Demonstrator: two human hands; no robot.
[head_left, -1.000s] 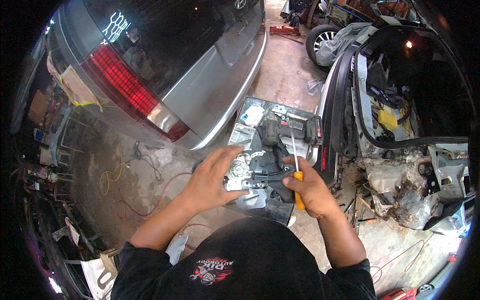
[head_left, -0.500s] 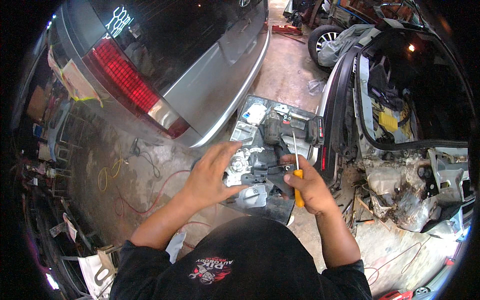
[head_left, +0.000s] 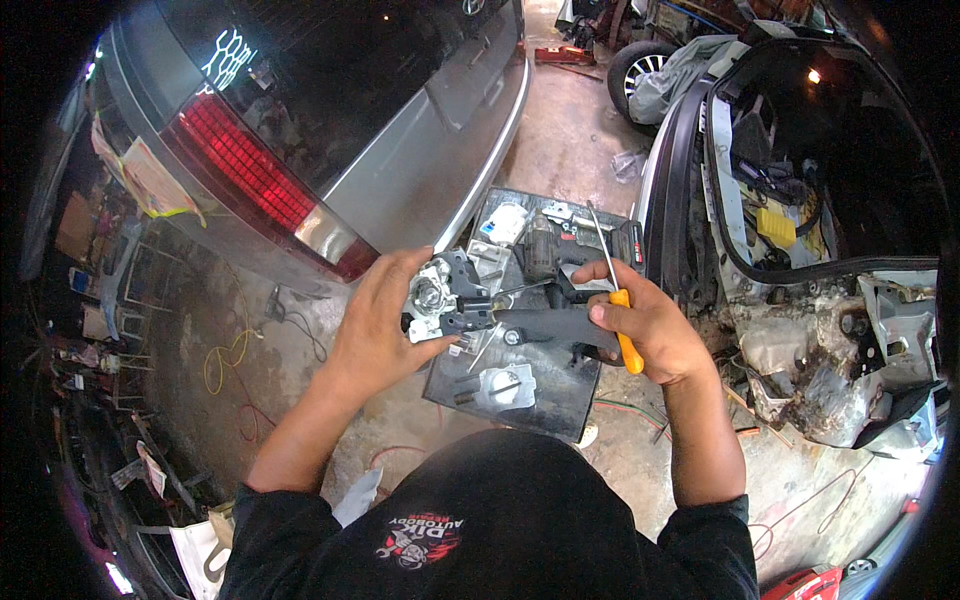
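My left hand (head_left: 368, 322) grips a silver metal mechanism with black parts (head_left: 432, 288), fingers along its far side and thumb at its near side. Between my right thumb and fingers is a screwdriver with an orange handle (head_left: 626, 338), its thin shaft pointing up and away. My right hand (head_left: 658, 328) also has the end of a long dark, flat piece (head_left: 550, 326) at its fingers. That piece reaches left to the mechanism; whether the two are joined, I cannot tell. Both hands are above a dark board (head_left: 560, 395).
On the board lie a cordless power tool (head_left: 552, 248), a white-and-blue item (head_left: 504, 224) and a clear plastic tray (head_left: 508, 388). A silver vehicle (head_left: 400, 150) stands at left, a stripped car body (head_left: 690, 190) at right. Hoses (head_left: 250, 400) cross the floor.
The mechanism and my left hand have shifted left. My right hand has moved right and slightly up with the screwdriver. The long dark piece now stretches sideways between my hands.
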